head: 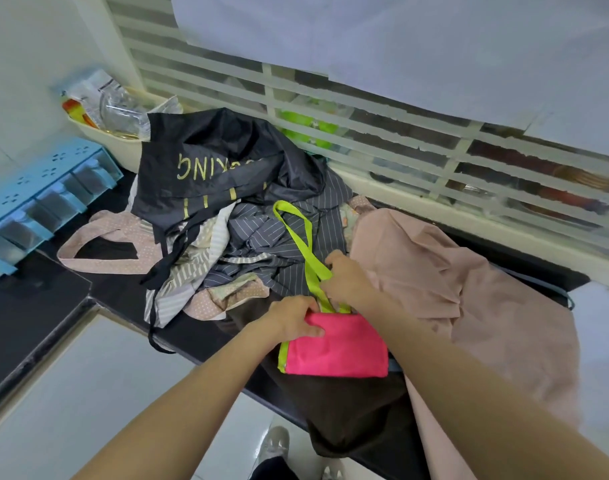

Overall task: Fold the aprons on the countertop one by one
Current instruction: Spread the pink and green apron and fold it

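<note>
A folded bright pink apron (337, 346) with lime-green trim lies on a dark brown cloth (351, 410) at the countertop's front edge. Its lime-green neck strap (297, 233) loops away over the pile. My left hand (296, 318) rests on the pink apron's upper left corner, with the thumb pressing it down. My right hand (344, 277) grips the green strap just above the pink fold. Behind lies a heap of unfolded aprons: a black one with gold lettering (206, 171), a grey pinstriped one (292, 237), and a pink dotted one (98, 251).
A large pale pink cloth (462, 292) drapes over the right of the black countertop (53, 306) and hangs off its edge. A blue drawer organiser (36, 199) and a cream basket of packets (112, 133) stand at the left. A barred window runs along the back.
</note>
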Demonstrator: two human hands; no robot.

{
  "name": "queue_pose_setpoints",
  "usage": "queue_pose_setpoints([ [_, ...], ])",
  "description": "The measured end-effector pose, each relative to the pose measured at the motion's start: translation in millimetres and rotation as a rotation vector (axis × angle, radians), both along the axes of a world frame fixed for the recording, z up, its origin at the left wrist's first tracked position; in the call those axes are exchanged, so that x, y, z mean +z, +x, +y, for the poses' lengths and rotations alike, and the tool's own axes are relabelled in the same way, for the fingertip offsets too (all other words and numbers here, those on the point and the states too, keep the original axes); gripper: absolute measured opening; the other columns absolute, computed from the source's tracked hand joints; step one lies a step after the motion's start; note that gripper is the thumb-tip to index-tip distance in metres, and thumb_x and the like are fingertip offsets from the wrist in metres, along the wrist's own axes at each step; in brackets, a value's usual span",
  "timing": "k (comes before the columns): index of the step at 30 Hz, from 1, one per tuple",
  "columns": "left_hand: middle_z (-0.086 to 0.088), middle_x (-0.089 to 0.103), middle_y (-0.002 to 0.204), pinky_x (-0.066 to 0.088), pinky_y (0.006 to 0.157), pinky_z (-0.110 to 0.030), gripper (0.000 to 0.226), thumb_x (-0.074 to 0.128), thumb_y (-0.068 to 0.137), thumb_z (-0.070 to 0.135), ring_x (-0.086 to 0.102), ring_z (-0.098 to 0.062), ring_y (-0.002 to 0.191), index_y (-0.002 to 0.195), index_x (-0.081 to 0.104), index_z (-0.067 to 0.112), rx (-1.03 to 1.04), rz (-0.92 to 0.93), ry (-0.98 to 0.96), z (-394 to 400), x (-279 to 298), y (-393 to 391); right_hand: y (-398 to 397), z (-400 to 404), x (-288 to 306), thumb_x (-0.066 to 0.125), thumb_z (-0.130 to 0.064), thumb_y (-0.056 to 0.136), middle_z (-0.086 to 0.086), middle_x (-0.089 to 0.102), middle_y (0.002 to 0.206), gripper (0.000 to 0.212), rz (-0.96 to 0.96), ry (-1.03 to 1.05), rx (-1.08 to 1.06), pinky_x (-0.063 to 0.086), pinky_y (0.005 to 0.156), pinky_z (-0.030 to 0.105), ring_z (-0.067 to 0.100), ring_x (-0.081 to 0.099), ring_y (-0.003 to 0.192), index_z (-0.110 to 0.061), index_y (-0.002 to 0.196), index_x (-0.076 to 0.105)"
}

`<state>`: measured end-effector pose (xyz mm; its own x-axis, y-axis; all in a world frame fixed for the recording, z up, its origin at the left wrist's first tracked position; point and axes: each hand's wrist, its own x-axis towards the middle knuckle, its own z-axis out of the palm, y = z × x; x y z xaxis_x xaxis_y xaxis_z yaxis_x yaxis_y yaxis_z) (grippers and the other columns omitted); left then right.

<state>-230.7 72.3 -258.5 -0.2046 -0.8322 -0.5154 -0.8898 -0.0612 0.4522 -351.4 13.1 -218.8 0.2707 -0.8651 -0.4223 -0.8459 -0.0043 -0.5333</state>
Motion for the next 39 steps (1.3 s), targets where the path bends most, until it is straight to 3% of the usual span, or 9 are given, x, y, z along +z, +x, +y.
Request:
queue_pose_setpoints([
  [2,-0.005,0.059,0.12,0.04,0.098,-0.038,0.048,0.07,0.08,0.039,0.053,-0.024,0.113,0.118,0.057,0.014,-0.026,-0.001,0.018,-3,1,-3,14,-5,17,0.055,0.002,0.081,0.01,0.05,0.069,0.011,-0.337,0.254,-0.188,0.049,0.062,0.03,0.023,0.054,0.062,-0.007,0.079,0.05],
  [4,-0.006,0.061,0.117,0.042,0.094,-0.034,0.046,0.071,0.079,0.038,0.055,-0.024,0.11,0.114,0.058,0.011,-0.04,0.003,0.04,-6,4,-5,28,-8,47,0.053,0.006,0.083,0.008,0.043,0.064,0.012,-0.636,0.463,-0.235,0.047,0.051,0.024,0.017,0.047,0.049,-0.006,0.083,0.051],
  [6,-0.006,0.062,0.112,0.042,0.09,-0.034,0.043,0.074,0.077,0.037,0.056,-0.024,0.106,0.109,0.06,0.011,-0.023,0.04,0.064,-10,9,-6,38,-17,80,0.055,0.001,0.087,0.004,0.049,0.061,0.006,-0.785,0.474,-0.143,0.045,0.052,0.024,0.012,0.044,0.045,-0.004,0.085,0.055],
  [14,0.0,0.064,0.105,0.049,0.076,-0.015,0.044,0.077,0.077,0.022,0.062,-0.016,0.1,0.116,0.061,0.012,0.051,0.32,0.222,-24,33,-2,28,-23,187,0.05,-0.033,0.096,0.003,0.059,0.061,0.034,-0.884,0.394,0.001,0.048,0.058,0.022,0.012,0.053,0.049,-0.003,0.084,0.062],
  [17,0.004,0.064,0.095,0.042,0.06,-0.008,0.032,0.073,0.081,0.02,0.059,-0.01,0.088,0.11,0.065,0.009,0.052,0.363,0.214,-39,52,-2,12,-19,206,0.043,-0.033,0.098,0.001,0.054,0.052,0.04,-0.972,0.344,-0.096,0.042,0.048,0.02,0.01,0.042,0.041,-0.003,0.078,0.059],
  [21,0.002,0.066,0.091,0.045,0.069,-0.013,0.027,0.069,0.085,0.025,0.06,-0.009,0.083,0.106,0.071,0.008,0.127,0.383,0.218,-67,83,3,-17,-14,231,0.036,-0.025,0.1,-0.001,0.05,0.046,0.037,-1.122,0.271,-0.2,0.027,0.035,0.015,0.003,0.024,0.026,-0.003,0.077,0.054],
  [28,-0.004,0.068,0.097,0.048,0.07,-0.018,0.03,0.07,0.084,0.021,0.062,-0.012,0.081,0.111,0.069,0.007,0.293,0.516,0.176,-85,131,19,-44,0,273,0.041,-0.02,0.098,0.001,0.052,0.054,0.029,-1.169,0.156,-0.207,0.021,0.033,0.014,0.003,0.021,0.027,-0.004,0.079,0.055],
  [34,-0.02,0.061,0.12,0.048,0.08,-0.034,0.036,0.061,0.09,0.006,0.061,-0.028,0.1,0.124,0.055,-0.005,0.766,0.914,-0.009,-101,179,24,-36,10,301,0.035,-0.018,0.097,0.001,0.051,0.048,0.031,-1.137,0.06,-0.145,0.029,0.038,0.017,0.006,0.024,0.031,-0.005,0.077,0.054],
  [39,-0.006,0.062,0.086,0.048,0.06,-0.033,0.008,0.056,0.094,0.016,0.056,-0.017,0.07,0.087,0.056,0.011,0.907,1.101,0.014,-111,210,51,-64,10,262,0.025,-0.012,0.094,0.01,0.068,0.063,0.036,-0.725,0.267,-0.181,0.038,0.038,0.018,0.009,0.037,0.031,0.0,0.087,0.059],
])
